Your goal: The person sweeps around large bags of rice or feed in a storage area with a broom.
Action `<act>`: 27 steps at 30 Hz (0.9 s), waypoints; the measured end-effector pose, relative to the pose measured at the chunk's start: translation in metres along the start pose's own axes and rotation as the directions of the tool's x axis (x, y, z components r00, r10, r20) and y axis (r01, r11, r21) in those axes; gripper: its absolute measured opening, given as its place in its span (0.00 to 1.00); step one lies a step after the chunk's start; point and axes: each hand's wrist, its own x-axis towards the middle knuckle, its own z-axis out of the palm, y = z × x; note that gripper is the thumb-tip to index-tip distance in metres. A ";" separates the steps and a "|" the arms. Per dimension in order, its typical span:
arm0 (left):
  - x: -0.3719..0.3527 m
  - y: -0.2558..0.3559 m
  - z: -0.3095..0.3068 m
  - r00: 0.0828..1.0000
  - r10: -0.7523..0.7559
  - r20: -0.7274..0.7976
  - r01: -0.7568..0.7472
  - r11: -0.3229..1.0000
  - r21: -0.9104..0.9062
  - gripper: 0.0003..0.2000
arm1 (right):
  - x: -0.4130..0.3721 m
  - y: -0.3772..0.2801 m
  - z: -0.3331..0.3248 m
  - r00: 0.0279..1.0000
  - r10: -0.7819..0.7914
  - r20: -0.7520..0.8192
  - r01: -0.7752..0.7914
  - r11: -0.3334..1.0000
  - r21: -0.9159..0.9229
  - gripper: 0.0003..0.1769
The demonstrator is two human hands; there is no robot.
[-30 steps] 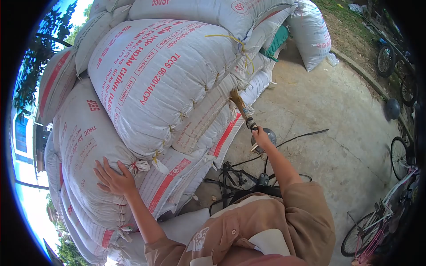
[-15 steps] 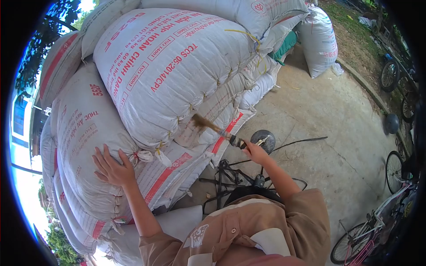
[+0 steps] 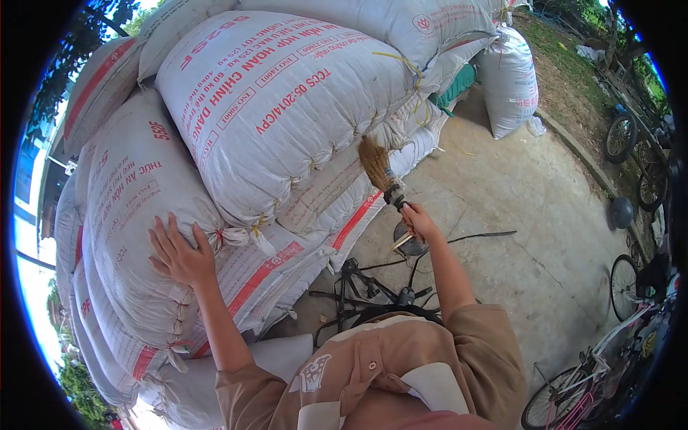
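Observation:
My right hand is closed around the dark-wrapped handle of a short straw hand broom. The bristles point up and away from me, overlapping the sewn edge of the stacked sacks in this view. A big white sack with red print bulges on top of the pile. My left hand lies flat with fingers spread on a lower white sack, beside its tied corner. Other filled sacks with red stripes lie layered beneath.
Below the broom, a black metal frame and a round dark base stand on the concrete floor. A pink-and-white bicycle is at lower right. One upright white sack stands at the back, near a dark ball along the curb.
The broom has moved up and to the right, its bristles swinging from pointing left to pointing upward. My left hand stays on the sack. The view has shifted slightly.

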 end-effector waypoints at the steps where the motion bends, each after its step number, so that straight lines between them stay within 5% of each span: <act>1: 0.000 0.000 0.000 1.000 -0.002 -0.003 0.002 1.000 0.003 0.20 | 0.007 0.006 -0.007 0.993 0.030 -0.111 -0.022 0.997 0.074 0.19; 4: 0.001 -0.001 0.000 1.000 0.010 -0.010 -0.010 1.000 -0.004 0.20 | 0.019 0.011 -0.021 0.962 -0.033 -0.271 -0.009 0.988 -0.152 0.17; 9: 0.000 0.000 -0.001 1.000 0.004 0.003 -0.004 1.000 -0.007 0.21 | -0.024 0.019 0.017 0.969 -0.127 -0.213 0.096 0.984 -0.150 0.18; 11: 0.000 0.001 0.000 1.000 -0.006 0.002 0.006 1.000 -0.006 0.21 | -0.042 0.017 0.026 0.972 -0.235 -0.022 0.223 0.944 -0.245 0.19; 13: 0.000 0.000 -0.001 1.000 -0.007 0.006 0.007 1.000 0.004 0.21 | -0.044 0.012 0.020 0.990 -0.117 0.073 0.132 0.958 -0.255 0.25; 16: 0.001 -0.001 -0.002 1.000 -0.010 0.018 0.010 1.000 0.000 0.20 | -0.005 0.039 -0.001 0.992 -0.095 -0.079 0.076 0.974 -0.212 0.24; 18: 0.002 0.001 -0.003 1.000 -0.009 0.024 0.008 1.000 0.005 0.20 | 0.019 0.042 -0.013 0.854 -0.172 -0.491 0.059 0.970 -0.236 0.22; 19: 0.002 0.001 -0.003 1.000 -0.014 0.028 0.014 1.000 0.014 0.20 | 0.009 0.028 -0.007 0.859 -0.173 -0.482 0.059 0.969 -0.241 0.22; 21: 0.001 0.001 -0.001 1.000 -0.017 -0.005 0.017 1.000 -0.016 0.20 | -0.025 -0.009 0.005 0.950 -0.210 -0.231 0.153 0.958 -0.241 0.22; 22: 0.001 0.001 0.000 1.000 -0.021 0.003 0.021 1.000 -0.010 0.20 | -0.047 -0.027 0.017 0.991 -0.104 -0.080 0.088 0.979 -0.183 0.22; 23: 0.002 0.001 0.000 1.000 -0.022 0.002 0.022 1.000 -0.010 0.20 | -0.058 -0.030 0.027 0.993 -0.095 -0.074 0.080 0.978 -0.192 0.22; 25: 0.001 0.001 -0.001 0.999 -0.032 0.016 0.032 0.999 -0.001 0.20 | -0.073 -0.027 0.042 0.947 0.077 0.313 0.044 0.931 -0.364 0.23; 26: 0.002 0.001 -0.001 1.000 -0.028 0.010 0.028 1.000 -0.007 0.20 | -0.070 -0.016 0.047 0.943 0.087 0.321 0.041 0.926 -0.374 0.23; 27: 0.002 0.002 -0.002 1.000 -0.026 0.004 0.026 1.000 -0.012 0.20 | -0.061 0.001 0.050 0.921 -0.034 0.387 0.243 0.828 -0.505 0.23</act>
